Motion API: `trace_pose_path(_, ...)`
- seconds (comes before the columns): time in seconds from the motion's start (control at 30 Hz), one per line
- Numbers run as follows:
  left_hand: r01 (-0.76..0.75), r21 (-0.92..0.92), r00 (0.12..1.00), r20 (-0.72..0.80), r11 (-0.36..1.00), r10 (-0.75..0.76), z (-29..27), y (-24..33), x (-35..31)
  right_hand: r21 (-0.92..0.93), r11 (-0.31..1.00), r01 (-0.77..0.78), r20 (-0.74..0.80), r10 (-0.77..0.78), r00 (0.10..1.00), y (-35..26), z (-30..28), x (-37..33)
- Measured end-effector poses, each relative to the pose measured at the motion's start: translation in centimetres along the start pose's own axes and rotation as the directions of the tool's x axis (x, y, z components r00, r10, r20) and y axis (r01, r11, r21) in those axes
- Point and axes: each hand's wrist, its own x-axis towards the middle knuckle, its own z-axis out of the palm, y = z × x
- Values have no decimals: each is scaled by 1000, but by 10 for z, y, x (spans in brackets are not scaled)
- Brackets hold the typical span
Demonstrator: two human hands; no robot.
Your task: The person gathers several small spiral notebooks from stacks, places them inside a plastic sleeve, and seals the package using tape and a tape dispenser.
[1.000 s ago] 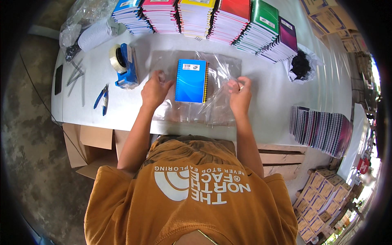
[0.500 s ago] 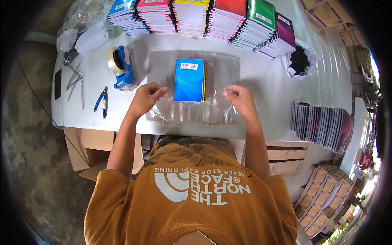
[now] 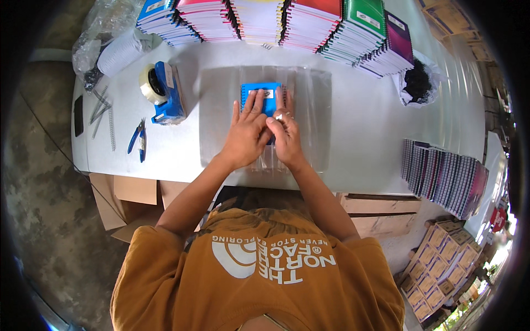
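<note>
A small blue spiral notebook [image 3: 271, 106] with a white label lies on clear plastic film [image 3: 221, 99] in front of me. My left hand [image 3: 248, 132] rests flat on its lower left part, fingers stretched over the cover. At the notebook's right edge is my right hand [image 3: 287, 138], its thumb and a bent finger drawn together where a bit of shiny film shows. Other fingers reach up along that edge. Both hands hide the notebook's lower half, and they touch or overlap over it.
A blue tape dispenser [image 3: 170, 94], blue-handled cutters [image 3: 138, 139] and loose wire spirals [image 3: 107, 113] lie on the left. Colored notebook stacks [image 3: 314, 25] line the back. At right are a bag of black bits [image 3: 418, 85] and a notebook row [image 3: 441, 174].
Both hands have come inward from the film's two sides onto the blue notebook. My left hand has flattened on the cover, and my right has moved left to its edge.
</note>
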Motion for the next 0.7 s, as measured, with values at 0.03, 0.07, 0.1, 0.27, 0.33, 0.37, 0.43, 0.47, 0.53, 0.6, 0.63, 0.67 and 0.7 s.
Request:
trace_pose_path(0.03, -20, 37, 999, 26, 999, 19, 0, -1, -2, -28, 1000, -3, 22, 4, 1000, 1, 0, -1)
trace_pose_path(0.07, -41, 72, 998, 53, 997, 37, -1, -2, -3, -57, 998, -6, 45, 8, 999, 1, -2, -3)
trace_pose_path(0.1, -62, 105, 995, 81, 992, 54, -3, -4, -4, -57, 998, -4, 43, 6, 999, 1, 0, -4)
trace_pose_path(0.27, 223, -594, 950, 309, 773, -37, -30, -10, 2, -512, 851, 118, 153, -45, 987, -13, 9, 0)
trace_pose_path(0.33, 236, -668, 947, 320, 706, -14, -32, -15, 6, -631, 733, 254, 320, -51, 946, -18, 4, 12)
trace_pose_path(0.37, 239, -702, 946, 323, 671, 1, -32, -16, 7, -673, 663, 327, 400, -44, 915, -18, 0, 18)
trace_pose_path(0.43, 294, -841, 947, 321, 455, -18, -35, -18, 8, -632, 716, 297, 452, 30, 891, -17, -9, 24)
trace_pose_path(0.47, 297, -835, 946, 322, 464, -26, -41, -22, 12, -641, 724, 256, 477, 113, 872, -25, -14, 29)
trace_pose_path(0.53, 273, -799, 961, 257, 536, -105, -45, -34, 15, -637, 754, 160, 507, 254, 824, -29, -18, 38)
trace_pose_path(0.6, 60, 29, 998, 17, 998, -61, -26, -29, -5, -592, 803, 60, 523, 326, 788, -33, -19, 39)
trace_pose_path(0.63, -4, 511, 998, -54, 860, 37, -14, -22, -17, -569, 822, 7, 530, 360, 767, -34, -20, 42)
trace_pose_path(0.67, -6, 446, 1000, -24, 895, 18, -6, -9, -34, -560, 828, -36, 540, 397, 742, -33, -23, 46)
trace_pose_path(0.7, -34, 401, 997, 83, 915, 1, -2, 9, -50, -550, 831, -82, 547, 433, 717, -31, -26, 49)
